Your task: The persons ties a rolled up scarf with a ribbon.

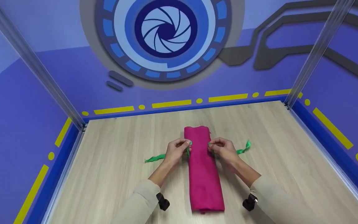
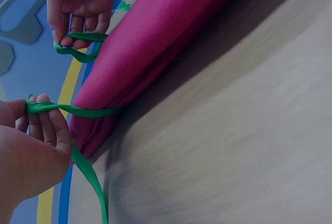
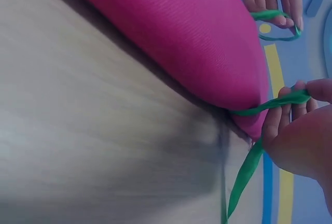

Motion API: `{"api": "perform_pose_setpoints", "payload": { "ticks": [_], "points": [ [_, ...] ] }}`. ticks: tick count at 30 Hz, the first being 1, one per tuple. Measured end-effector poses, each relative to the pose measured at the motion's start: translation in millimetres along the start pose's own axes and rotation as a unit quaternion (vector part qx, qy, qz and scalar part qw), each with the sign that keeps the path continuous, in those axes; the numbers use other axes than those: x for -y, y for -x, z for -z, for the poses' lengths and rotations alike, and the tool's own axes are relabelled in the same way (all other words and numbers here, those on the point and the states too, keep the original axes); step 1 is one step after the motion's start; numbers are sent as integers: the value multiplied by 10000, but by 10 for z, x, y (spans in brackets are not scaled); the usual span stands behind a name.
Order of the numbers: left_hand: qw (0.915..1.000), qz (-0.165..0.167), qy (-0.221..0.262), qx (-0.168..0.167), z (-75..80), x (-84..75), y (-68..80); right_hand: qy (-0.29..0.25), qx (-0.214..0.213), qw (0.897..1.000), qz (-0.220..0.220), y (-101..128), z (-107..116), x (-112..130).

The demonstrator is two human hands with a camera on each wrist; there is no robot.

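Note:
A long roll of magenta cloth (image 1: 202, 174) lies lengthwise on the table, pointing away from me. A green ribbon (image 1: 155, 158) passes beneath it near the far end, with a loose tail out on each side. On the roll's left, my left hand (image 1: 176, 151) pinches one part of the ribbon (image 2: 85, 111) between thumb and fingers, lifting it off the table. My right hand (image 1: 225, 151) pinches the other part of the ribbon (image 3: 270, 105) on the right side. Both hands are level with each other, close beside the cloth. The ribbon's stretch under the roll is hidden.
The pale wooden table (image 1: 120, 140) is bounded by blue printed walls (image 1: 73, 71) at the back and sides. Metal posts (image 1: 317, 56) stand at the back corners. Black wrist mounts (image 1: 162, 201) sit by the beige sleeves (image 1: 138, 202).

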State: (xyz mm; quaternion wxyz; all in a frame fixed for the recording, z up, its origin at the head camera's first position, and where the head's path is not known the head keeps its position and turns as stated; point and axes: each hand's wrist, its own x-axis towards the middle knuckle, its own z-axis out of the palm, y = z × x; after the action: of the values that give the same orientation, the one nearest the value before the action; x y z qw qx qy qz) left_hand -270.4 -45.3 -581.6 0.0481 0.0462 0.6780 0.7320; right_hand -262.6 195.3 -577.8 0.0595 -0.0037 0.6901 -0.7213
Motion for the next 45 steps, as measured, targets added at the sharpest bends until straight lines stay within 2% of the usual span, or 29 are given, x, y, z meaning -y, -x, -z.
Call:
{"api": "perform_pose_setpoints", "payload": {
  "ticks": [7, 13, 19, 25, 27, 31, 37, 41, 45],
  "points": [
    [9998, 168, -82, 57, -92, -56, 3, 104, -1, 9999, 69, -21, -80, 22],
    [9994, 134, -324, 76, -171, -66, 11, 115, 258, 9995, 172, -21, -141, 70],
    [9972, 357, -650, 82, -204, -89, 37, 63, 391, 9986, 348, -48, -202, 108],
    [9920, 270, -1161, 414, -190, -61, 21, -188, 474, 9976, 467, -44, -267, 126],
    [9906, 162, -1246, 542, -186, -54, 17, -145, 493, 9976, 470, -35, -287, 117],
    [9901, 167, -1197, 718, -191, -65, 19, 106, 427, 9978, 489, -16, -317, 95],
    [9920, 423, -970, 692, -207, -82, 31, 479, 282, 9970, 534, 5, -353, 62],
    [9923, 224, -1037, 646, -217, -70, 39, 640, 242, 9964, 507, 9, -363, 40],
    [9929, 79, -1111, 418, -235, -50, 46, 801, 161, 9953, 515, 18, -355, 29]
  ]
}}
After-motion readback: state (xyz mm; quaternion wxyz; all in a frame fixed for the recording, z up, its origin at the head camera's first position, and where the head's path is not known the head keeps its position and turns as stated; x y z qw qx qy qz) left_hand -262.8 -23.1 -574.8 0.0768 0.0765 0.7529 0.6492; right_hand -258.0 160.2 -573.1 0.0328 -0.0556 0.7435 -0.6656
